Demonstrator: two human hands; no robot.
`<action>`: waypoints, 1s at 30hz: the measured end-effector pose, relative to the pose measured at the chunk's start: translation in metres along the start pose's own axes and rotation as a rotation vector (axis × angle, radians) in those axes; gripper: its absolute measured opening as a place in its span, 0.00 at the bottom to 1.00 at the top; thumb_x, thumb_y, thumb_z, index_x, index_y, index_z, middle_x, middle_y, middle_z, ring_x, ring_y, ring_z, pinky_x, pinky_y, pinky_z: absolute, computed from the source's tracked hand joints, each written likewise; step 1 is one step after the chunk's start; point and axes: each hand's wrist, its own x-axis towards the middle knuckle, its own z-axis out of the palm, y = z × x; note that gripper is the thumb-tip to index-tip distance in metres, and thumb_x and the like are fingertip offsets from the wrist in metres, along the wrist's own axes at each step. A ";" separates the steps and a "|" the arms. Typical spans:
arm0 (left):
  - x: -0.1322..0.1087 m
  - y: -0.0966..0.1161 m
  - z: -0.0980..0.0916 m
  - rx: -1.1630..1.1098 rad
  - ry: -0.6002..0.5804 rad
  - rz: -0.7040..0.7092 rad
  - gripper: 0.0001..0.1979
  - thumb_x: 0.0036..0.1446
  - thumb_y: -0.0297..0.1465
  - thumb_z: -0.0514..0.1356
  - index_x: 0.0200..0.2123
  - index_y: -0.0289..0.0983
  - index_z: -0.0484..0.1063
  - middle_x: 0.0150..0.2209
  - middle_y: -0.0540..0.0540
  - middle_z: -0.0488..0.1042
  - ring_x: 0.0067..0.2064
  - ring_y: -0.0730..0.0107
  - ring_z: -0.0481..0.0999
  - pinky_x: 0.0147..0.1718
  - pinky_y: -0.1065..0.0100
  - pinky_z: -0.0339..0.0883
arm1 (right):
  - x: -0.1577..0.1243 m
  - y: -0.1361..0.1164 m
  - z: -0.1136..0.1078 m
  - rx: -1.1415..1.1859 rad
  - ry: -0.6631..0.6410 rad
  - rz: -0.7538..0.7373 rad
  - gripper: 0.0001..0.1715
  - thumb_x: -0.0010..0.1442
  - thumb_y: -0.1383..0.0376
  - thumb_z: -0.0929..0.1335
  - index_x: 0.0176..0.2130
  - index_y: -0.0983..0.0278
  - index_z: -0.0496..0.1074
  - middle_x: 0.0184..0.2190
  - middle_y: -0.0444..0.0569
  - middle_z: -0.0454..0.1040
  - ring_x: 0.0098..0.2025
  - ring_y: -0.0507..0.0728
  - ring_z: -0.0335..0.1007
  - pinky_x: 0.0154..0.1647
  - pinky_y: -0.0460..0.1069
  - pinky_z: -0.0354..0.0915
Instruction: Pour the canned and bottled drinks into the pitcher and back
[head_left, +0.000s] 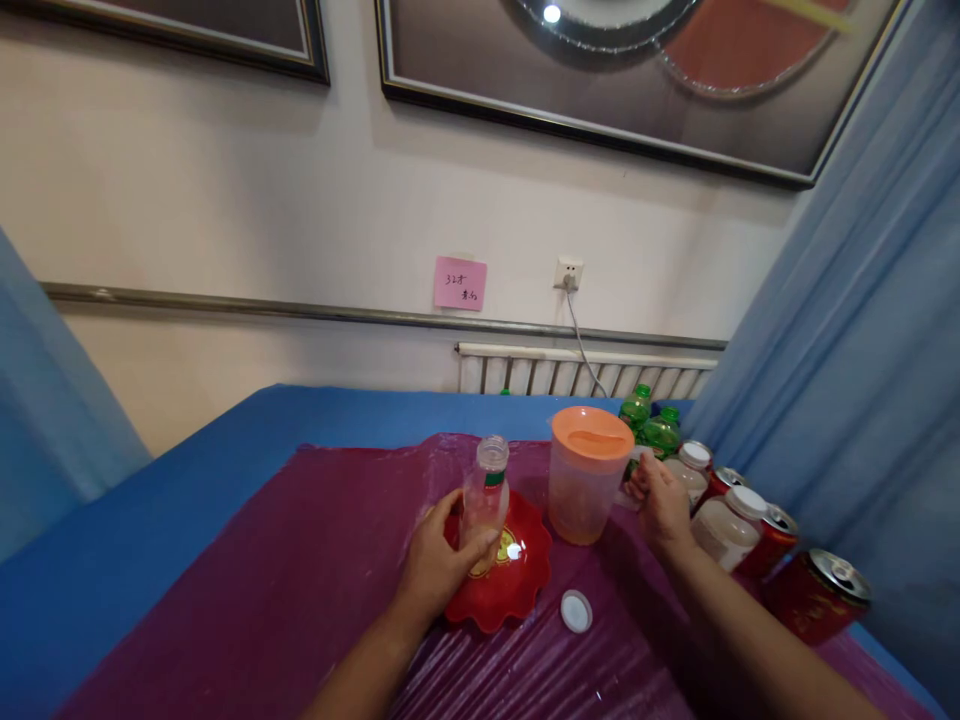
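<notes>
My left hand is wrapped round a clear, uncapped bottle with a green label patch. That bottle stands over a red scalloped plate with a gold pattern in its middle. To the right, my right hand grips the handle of a translucent pitcher with an orange lid. Some liquid shows low in the pitcher, which is upright; whether it touches the table I cannot tell. A white cap lies on the purple sheet in front of the pitcher.
Green bottles, white-capped jars and red cans stand close together on the right, beside my right forearm. A purple plastic sheet covers the blue table. Behind are a radiator and a plugged-in cord.
</notes>
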 end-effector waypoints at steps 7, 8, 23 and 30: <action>0.000 0.000 0.001 0.026 -0.031 0.031 0.32 0.47 0.43 0.70 0.54 0.37 0.73 0.55 0.36 0.78 0.55 0.47 0.77 0.56 0.46 0.68 | 0.031 -0.042 -0.002 0.008 -0.079 -0.053 0.35 0.52 0.36 0.72 0.21 0.59 0.57 0.16 0.34 0.50 0.17 0.46 0.44 0.18 0.45 0.48; 0.000 0.000 0.000 0.039 -0.032 0.039 0.32 0.47 0.43 0.70 0.54 0.36 0.73 0.55 0.36 0.78 0.55 0.47 0.77 0.56 0.46 0.68 | 0.040 -0.054 0.000 -0.009 -0.104 -0.072 0.35 0.51 0.36 0.73 0.22 0.60 0.58 0.16 0.34 0.52 0.17 0.47 0.45 0.18 0.45 0.47; -0.003 0.002 0.002 0.247 -0.076 0.041 0.35 0.46 0.43 0.71 0.57 0.37 0.74 0.57 0.38 0.77 0.59 0.43 0.73 0.61 0.44 0.60 | 0.086 -0.190 0.054 -0.386 -0.432 -0.389 0.32 0.46 0.43 0.77 0.17 0.61 0.62 0.15 0.37 0.53 0.21 0.47 0.46 0.22 0.47 0.43; -0.005 0.013 -0.001 0.300 -0.140 0.038 0.35 0.49 0.43 0.69 0.59 0.36 0.72 0.60 0.38 0.75 0.62 0.45 0.71 0.66 0.45 0.54 | 0.085 -0.201 0.064 -0.546 -0.540 -0.482 0.32 0.50 0.41 0.74 0.19 0.60 0.61 0.17 0.38 0.52 0.23 0.49 0.47 0.23 0.48 0.46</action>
